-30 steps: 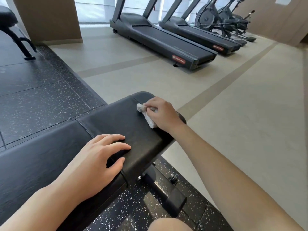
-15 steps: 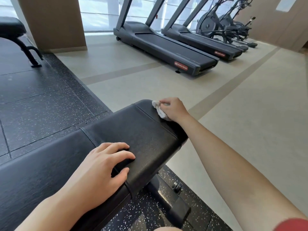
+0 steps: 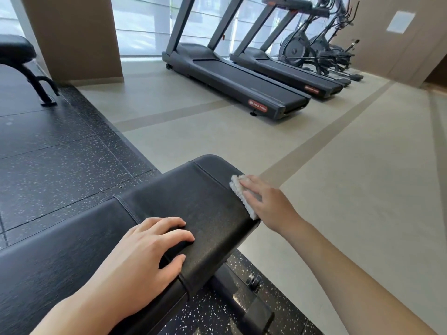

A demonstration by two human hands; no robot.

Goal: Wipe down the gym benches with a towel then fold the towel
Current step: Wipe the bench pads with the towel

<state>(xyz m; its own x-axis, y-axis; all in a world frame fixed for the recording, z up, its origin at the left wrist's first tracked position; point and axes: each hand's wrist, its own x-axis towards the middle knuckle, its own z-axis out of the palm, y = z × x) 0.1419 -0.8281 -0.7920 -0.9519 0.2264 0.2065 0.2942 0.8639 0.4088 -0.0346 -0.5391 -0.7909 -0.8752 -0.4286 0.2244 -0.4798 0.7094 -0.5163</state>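
A black padded gym bench (image 3: 183, 204) runs from the lower left to the middle of the view. My right hand (image 3: 268, 204) presses a small white towel (image 3: 238, 189) flat against the bench's right side edge, near its far end; the hand covers most of the towel. My left hand (image 3: 145, 252) rests flat on the bench top nearer to me, fingers spread, thumb over the seam between the two pads, with nothing in it.
The bench frame and foot (image 3: 254, 308) stand on black speckled rubber flooring (image 3: 60, 165). Two treadmills (image 3: 237, 83) and exercise bikes (image 3: 314, 52) line the far side of the beige floor. Another black bench (image 3: 17, 54) stands at the far left beside a brown pillar (image 3: 72, 37).
My right hand with the towel has slid from the bench's far end corner back along the right side edge, toward me. My left hand has stayed put.
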